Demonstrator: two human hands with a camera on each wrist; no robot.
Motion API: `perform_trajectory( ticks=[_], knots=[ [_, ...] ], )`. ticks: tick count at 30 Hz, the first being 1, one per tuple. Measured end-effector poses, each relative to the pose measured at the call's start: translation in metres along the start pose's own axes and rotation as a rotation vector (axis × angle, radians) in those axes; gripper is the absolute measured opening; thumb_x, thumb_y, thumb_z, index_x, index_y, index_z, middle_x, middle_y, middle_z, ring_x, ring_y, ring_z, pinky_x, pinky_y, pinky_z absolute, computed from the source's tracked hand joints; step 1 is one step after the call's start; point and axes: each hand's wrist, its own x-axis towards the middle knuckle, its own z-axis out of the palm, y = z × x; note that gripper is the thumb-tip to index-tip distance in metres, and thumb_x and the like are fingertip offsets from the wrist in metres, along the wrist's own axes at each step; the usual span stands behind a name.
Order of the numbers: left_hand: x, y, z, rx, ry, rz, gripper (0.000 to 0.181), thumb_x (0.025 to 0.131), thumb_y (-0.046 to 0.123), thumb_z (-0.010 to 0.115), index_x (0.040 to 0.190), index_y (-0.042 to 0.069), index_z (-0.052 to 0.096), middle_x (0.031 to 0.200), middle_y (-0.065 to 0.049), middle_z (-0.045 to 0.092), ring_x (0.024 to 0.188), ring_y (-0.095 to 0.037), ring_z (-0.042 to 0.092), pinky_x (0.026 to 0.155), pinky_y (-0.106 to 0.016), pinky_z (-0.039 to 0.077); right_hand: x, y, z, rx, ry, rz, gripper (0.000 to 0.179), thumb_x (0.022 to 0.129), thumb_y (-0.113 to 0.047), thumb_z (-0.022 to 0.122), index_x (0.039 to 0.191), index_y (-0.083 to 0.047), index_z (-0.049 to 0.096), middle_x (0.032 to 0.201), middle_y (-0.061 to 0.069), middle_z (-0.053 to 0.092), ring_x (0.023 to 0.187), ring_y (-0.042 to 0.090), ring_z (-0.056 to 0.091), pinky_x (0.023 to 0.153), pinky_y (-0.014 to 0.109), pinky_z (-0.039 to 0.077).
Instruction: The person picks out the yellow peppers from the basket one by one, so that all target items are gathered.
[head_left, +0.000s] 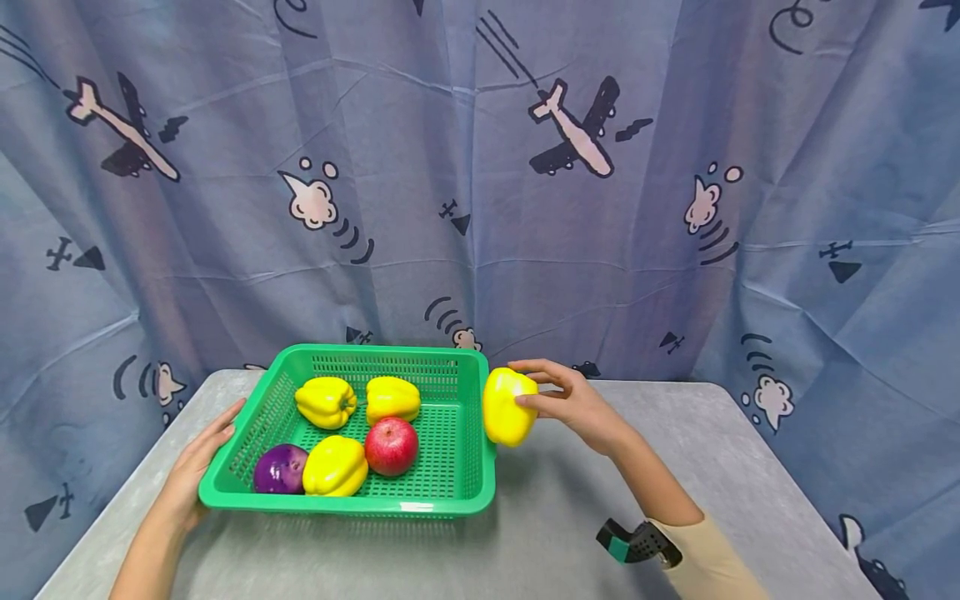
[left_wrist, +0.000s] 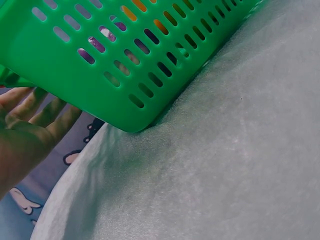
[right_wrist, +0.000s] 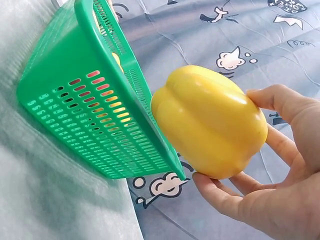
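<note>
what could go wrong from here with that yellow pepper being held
The held yellow pepper looks glossy and its far end sticks out beyond the right grip, so it might slip and drop onto the table.

It is very close to the right rim of the green basket, so it might knock that edge.

The left grip is at the basket's left side; a push there might shift it.

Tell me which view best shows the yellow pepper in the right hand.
The right wrist view: the yellow pepper appears large and close in the right hand. The head view shows it smaller, by the green basket; the left wrist view doesn't show it.
</note>
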Motion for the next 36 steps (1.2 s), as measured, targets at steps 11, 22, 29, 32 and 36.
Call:
perform_trajectory(
  ticks=[11,22,29,32,36],
  knots=[
    [0.0,0.0,0.0,0.008,0.0,-0.002,0.053,0.116,0.011,0.03,0.141,0.041,0.066,0.129,0.018,0.069,0.103,-0.006,0.072,0.082,-0.023,0.063,0.002,0.009,-0.006,0.042,0.019,-0.003,0.048,0.101,-0.011,0.071,0.145,0.002,0.057,0.146,0.028,0.054,0.116,0.03,0.067,0.096,0.047,0.062],
    [0.0,0.001,-0.001,0.021,0.019,-0.02,0.052,0.117,0.012,0.031,0.14,0.043,0.066,0.129,0.02,0.069,0.104,-0.005,0.071,0.082,-0.023,0.063,0.004,0.018,-0.015,0.062,0.08,0.039,0.049,0.102,-0.012,0.07,0.145,0.003,0.053,0.149,0.031,0.05,0.118,0.03,0.066,0.095,0.042,0.063],
    [-0.001,0.002,-0.001,-0.022,0.005,-0.033,0.052,0.117,0.013,0.03,0.139,0.043,0.067,0.128,0.018,0.07,0.103,-0.006,0.072,0.082,-0.023,0.063,0.004,0.025,-0.019,0.084,0.142,0.074,0.049,0.101,-0.014,0.072,0.144,0.002,0.054,0.151,0.027,0.048,0.119,0.027,0.064,0.096,0.039,0.063],
    [0.0,0.001,-0.001,-0.047,-0.01,-0.031,0.053,0.117,0.013,0.029,0.14,0.041,0.067,0.128,0.016,0.07,0.103,-0.007,0.072,0.083,-0.024,0.063,0.003,0.028,-0.022,0.092,0.159,0.079,0.05,0.102,-0.014,0.071,0.146,0.002,0.054,0.152,0.026,0.047,0.119,0.026,0.063,0.097,0.038,0.062],
    [0.001,0.001,-0.001,-0.057,-0.015,-0.029,0.052,0.117,0.013,0.029,0.14,0.04,0.067,0.129,0.016,0.071,0.103,-0.007,0.072,0.083,-0.024,0.063,0.002,0.032,-0.025,0.095,0.178,0.087,0.052,0.102,-0.015,0.071,0.148,0.001,0.053,0.152,0.025,0.047,0.12,0.024,0.062,0.097,0.037,0.062]
  ],
)
